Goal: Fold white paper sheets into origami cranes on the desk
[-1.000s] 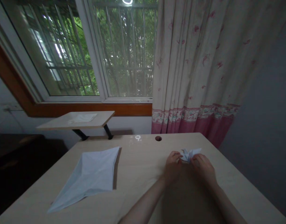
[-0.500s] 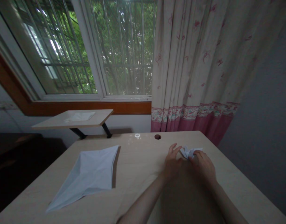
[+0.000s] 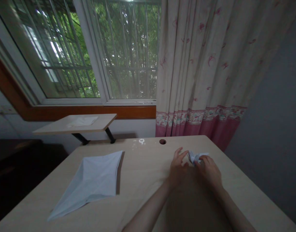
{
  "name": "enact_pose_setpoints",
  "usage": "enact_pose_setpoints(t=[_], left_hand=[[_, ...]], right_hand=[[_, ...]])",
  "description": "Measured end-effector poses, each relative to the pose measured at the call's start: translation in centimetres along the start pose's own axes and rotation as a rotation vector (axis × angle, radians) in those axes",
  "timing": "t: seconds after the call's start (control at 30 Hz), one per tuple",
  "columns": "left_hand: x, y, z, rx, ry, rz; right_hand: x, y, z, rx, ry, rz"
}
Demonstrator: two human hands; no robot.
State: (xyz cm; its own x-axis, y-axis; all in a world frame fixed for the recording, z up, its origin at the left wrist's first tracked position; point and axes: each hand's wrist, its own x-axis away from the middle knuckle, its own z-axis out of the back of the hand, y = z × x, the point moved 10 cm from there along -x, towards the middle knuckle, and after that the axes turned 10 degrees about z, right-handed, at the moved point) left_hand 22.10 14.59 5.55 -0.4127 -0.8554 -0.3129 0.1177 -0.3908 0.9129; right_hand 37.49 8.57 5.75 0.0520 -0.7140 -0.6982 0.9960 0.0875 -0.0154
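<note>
One barred window [image 3: 129, 58] is filling the upper left, with a flowered curtain [image 3: 196, 64] hanging to its right. Below, a pale desk [image 3: 140, 177] is spanning the foreground, and a raised shelf [image 3: 104, 120] is standing over its far left corner. A large folded sheet [image 3: 98, 175], white, is lying on the desk's left half, well apart from both hands. A smaller white sheet [image 3: 83, 121] is resting on the shelf.

Right hand [image 3: 210, 170]: thumb and fingers are pinching the right part of a small folded paper [image 3: 192, 158]. Left hand [image 3: 178, 166]: index and thumb are standing apart, the index tip sitting at the paper's left end; contact cannot be told.

Small folded paper: it is sitting between the hands at the desk's far right; its creases are too small to read.

Handling, judged: the right pinch is anchoring, so steady, light pressure is serving best. The left fingertips are better working one layer at a time, since squeezing the middle is risking crushed folds.
</note>
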Motion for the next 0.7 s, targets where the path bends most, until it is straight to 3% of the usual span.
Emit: enact_pose_setpoints(t=[0.3,0.47,0.6,0.7], left_hand=[[0.9,0.2,2.6,-0.021,0.057,0.015],[1.6,0.5,5.4,-0.021,0.100,0.024],[2.3,1.3,8.4,-0.016,0.147,0.038],[3.1,2.2,10.8,-0.015,0.173,0.038]], right_hand=[[0.0,0.3,0.0,-0.001,-0.016,-0.071],[-0.8,0.1,2.1,-0.004,0.068,-0.123],[-1.8,-1.5,5.0,-0.007,0.208,-0.089],[-2.4,-2.6,5.6,-0.020,0.225,-0.058]])
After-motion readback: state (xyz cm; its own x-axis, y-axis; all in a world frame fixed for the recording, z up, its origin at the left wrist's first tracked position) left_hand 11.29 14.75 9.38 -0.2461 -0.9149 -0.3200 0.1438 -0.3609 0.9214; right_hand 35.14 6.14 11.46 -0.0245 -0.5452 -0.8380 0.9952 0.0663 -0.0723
